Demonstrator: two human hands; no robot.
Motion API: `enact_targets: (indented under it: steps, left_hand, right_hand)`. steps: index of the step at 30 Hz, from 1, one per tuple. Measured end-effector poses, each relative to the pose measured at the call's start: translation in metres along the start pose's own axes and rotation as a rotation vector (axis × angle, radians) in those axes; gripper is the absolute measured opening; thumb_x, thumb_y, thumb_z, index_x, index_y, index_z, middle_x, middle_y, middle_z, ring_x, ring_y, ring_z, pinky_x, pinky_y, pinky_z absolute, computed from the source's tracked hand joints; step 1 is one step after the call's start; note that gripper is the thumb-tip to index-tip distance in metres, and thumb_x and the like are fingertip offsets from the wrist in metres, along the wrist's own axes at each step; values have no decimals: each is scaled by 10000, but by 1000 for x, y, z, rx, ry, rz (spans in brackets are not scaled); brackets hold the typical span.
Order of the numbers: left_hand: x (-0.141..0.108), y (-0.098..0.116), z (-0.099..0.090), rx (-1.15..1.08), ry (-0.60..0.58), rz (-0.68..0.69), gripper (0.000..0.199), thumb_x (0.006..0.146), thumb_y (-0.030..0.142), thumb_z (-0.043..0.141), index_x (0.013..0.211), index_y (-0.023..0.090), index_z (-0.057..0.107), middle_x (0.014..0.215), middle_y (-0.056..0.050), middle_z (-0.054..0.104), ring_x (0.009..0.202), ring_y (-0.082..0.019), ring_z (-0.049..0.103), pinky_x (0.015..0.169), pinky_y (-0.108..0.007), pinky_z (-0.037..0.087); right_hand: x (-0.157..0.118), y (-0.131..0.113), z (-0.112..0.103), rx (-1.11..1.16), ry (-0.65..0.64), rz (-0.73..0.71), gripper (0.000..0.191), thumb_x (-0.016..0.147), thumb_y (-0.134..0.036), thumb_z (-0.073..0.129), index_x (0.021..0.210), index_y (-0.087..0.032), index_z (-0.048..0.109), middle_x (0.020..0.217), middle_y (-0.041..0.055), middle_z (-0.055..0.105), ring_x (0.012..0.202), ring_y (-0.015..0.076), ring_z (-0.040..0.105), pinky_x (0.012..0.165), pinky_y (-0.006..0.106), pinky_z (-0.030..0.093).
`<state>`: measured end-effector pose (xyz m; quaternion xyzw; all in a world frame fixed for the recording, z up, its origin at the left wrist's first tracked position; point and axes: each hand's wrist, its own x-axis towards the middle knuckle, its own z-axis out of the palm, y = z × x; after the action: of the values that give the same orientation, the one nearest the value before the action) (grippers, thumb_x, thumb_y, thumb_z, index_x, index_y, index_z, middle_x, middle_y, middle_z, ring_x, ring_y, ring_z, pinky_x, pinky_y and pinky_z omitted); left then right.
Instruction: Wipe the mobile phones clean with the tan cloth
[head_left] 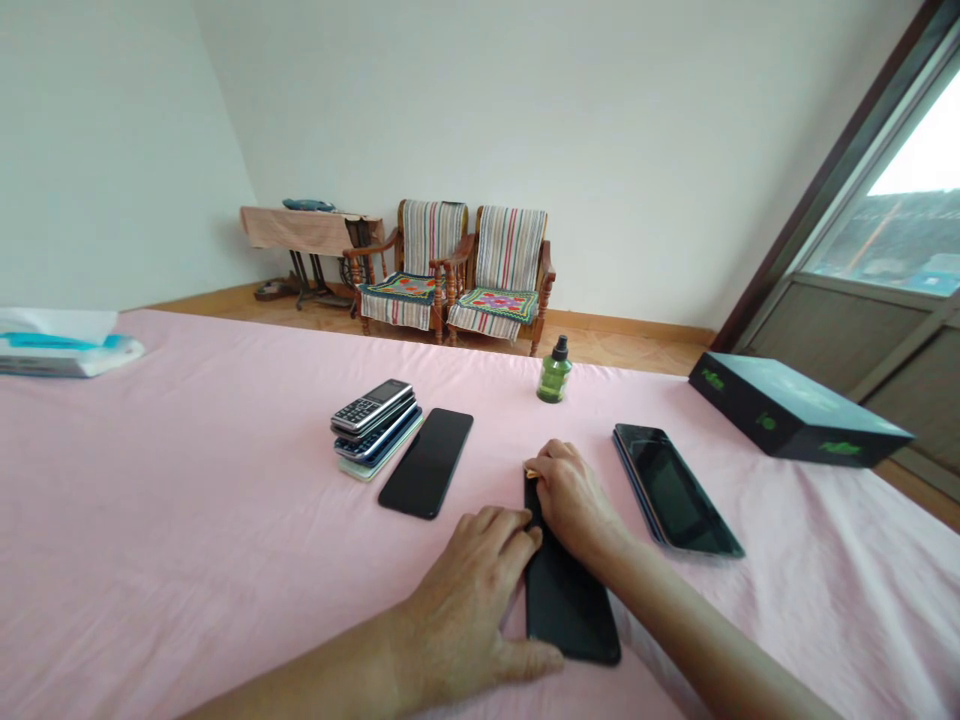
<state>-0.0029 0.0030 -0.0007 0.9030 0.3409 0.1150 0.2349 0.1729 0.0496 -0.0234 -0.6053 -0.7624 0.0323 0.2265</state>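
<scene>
Both hands are at the black slab-like device (570, 610), which lies flat on the pink cloth (225, 480) in front of the person. The left hand (472, 600) is spread, its fingers at the device's left edge and its thumb at the near end, bracing rather than wrapped round it. The right hand (574, 500) is bunched over the far end, pinching a small tan scrap (532, 473); whether the hands touch, I cannot tell. The step in hand looks like close work on the upper surface, one hand steadying, the other pressing. Any further stroke there calls for a firm brace and light, even pressure. The dark phone (427, 463) lies to the left, the tablet (679, 490) to the right.
</scene>
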Motion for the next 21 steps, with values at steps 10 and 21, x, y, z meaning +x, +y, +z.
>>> enact_targets:
  steps: [10, 21]
  left_hand:
    - [-2, -1, 2, 17, 24, 5, 852, 614, 473, 834, 1316, 107, 521, 1351, -179, 496, 1228, -352, 438, 1067, -504, 363]
    - [-3, -3, 4, -11, 58, 10, 849, 594, 485, 841, 1297, 117, 540, 1343, -165, 506, 1218, -342, 451, 1062, -495, 371]
  right_hand:
    - [-4, 24, -11, 57, 67, -17, 361, 756, 49, 468, 932, -125, 731, 882, 102, 629, 875, 206, 571, 804, 297, 460]
    - [-2, 15, 1, 140, 2, -230, 412, 807, 84, 391, 898, -158, 711, 903, 91, 589, 866, 199, 501, 748, 291, 452]
